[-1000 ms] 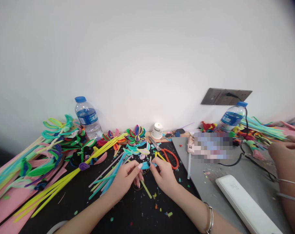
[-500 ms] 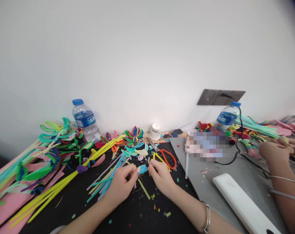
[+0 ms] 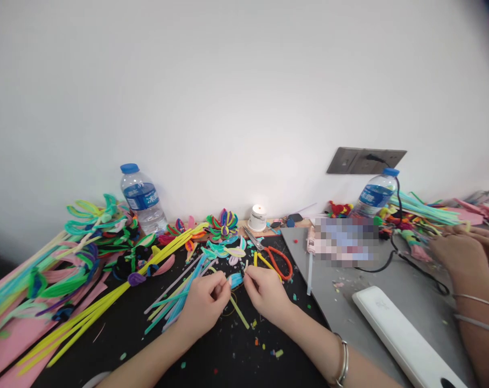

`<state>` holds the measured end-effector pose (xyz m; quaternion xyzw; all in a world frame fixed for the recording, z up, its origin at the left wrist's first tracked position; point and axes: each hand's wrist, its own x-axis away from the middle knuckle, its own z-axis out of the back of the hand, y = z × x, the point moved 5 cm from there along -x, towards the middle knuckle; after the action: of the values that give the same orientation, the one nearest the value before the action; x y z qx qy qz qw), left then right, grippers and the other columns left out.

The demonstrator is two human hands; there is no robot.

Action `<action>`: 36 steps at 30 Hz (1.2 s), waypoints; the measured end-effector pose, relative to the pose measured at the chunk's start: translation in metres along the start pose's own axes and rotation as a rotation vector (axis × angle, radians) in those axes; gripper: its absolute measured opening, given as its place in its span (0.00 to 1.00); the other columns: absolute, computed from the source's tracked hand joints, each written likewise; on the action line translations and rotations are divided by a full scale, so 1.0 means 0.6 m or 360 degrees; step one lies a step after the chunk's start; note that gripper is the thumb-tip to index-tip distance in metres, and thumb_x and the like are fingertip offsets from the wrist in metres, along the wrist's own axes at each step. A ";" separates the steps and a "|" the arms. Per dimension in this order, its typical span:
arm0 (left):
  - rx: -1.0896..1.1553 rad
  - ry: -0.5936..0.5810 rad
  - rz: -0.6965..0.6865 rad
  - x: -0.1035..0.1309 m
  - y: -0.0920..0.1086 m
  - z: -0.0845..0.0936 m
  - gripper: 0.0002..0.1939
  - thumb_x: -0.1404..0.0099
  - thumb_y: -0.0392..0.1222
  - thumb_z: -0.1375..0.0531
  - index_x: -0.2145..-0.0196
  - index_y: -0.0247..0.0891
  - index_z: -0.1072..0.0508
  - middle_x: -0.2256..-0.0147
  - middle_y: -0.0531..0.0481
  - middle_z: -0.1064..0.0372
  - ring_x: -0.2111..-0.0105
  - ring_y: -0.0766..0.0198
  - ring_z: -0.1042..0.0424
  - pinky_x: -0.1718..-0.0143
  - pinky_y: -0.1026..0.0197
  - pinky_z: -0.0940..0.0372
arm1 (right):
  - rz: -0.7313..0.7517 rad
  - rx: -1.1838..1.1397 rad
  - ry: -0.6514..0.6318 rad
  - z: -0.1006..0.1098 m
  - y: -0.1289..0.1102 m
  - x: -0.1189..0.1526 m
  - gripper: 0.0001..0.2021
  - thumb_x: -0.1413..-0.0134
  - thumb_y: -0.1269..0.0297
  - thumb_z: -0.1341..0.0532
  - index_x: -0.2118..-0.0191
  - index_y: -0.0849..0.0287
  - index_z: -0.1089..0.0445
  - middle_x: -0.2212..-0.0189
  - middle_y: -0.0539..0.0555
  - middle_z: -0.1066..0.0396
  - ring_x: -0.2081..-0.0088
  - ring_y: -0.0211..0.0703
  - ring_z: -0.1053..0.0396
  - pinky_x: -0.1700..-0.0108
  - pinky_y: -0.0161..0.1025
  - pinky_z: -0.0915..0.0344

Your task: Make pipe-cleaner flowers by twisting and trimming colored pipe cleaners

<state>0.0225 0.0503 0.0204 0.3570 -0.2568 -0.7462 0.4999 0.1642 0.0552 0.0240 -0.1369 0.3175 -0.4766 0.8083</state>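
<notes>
My left hand point(image 3: 204, 304) and my right hand point(image 3: 265, 293) meet over the black table top point(image 3: 224, 355), both pinching a small light-blue pipe-cleaner piece point(image 3: 235, 279) between their fingertips. A yellow-green stick point(image 3: 239, 313) lies slanted under the hands. Blue and green pipe cleaners point(image 3: 180, 299) fan out just left of my left hand. Orange-handled scissors point(image 3: 277, 261) lie right behind my right hand. Finished pipe-cleaner flowers point(image 3: 223, 223) sit further back.
Two water bottles stand by the wall, one at the left point(image 3: 141, 198), one at the right point(image 3: 374, 198). A small lit candle point(image 3: 258, 217) is at the back. Another person's hands point(image 3: 458, 250) work at the right above a grey board point(image 3: 374, 280); a white bar point(image 3: 402, 337) lies there.
My hands have closed in slightly on the blue piece, which now shows less between the fingers. The other person's hands at the right have shifted and lowered.
</notes>
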 end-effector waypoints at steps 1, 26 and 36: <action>-0.0018 0.0003 -0.0011 0.000 0.000 0.000 0.18 0.38 0.41 0.50 0.83 0.40 0.52 0.85 0.59 0.54 0.83 0.70 0.50 0.79 0.65 0.52 | 0.0017 0.0028 0.0006 0.000 -0.001 0.001 0.13 0.44 0.72 0.50 0.79 0.58 0.48 0.82 0.45 0.47 0.79 0.34 0.46 0.75 0.32 0.52; -0.0019 -0.0154 0.0046 -0.004 0.009 -0.028 0.17 0.35 0.41 0.55 0.81 0.40 0.53 0.83 0.57 0.49 0.81 0.68 0.48 0.77 0.62 0.55 | -0.0001 0.0392 -0.0140 -0.021 -0.021 0.005 0.11 0.40 0.70 0.53 0.72 0.60 0.39 0.79 0.52 0.33 0.79 0.38 0.36 0.76 0.34 0.52; -0.0152 -0.0098 0.0029 -0.006 -0.010 -0.021 0.19 0.34 0.45 0.54 0.80 0.39 0.55 0.83 0.60 0.56 0.80 0.69 0.53 0.77 0.63 0.56 | -0.0125 0.0410 -0.0158 0.000 -0.013 -0.003 0.13 0.39 0.66 0.51 0.74 0.59 0.38 0.79 0.49 0.32 0.77 0.36 0.35 0.74 0.32 0.51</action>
<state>0.0295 0.0555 0.0092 0.3071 -0.2393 -0.7638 0.5149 0.1583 0.0526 0.0286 -0.0679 0.2077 -0.5374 0.8145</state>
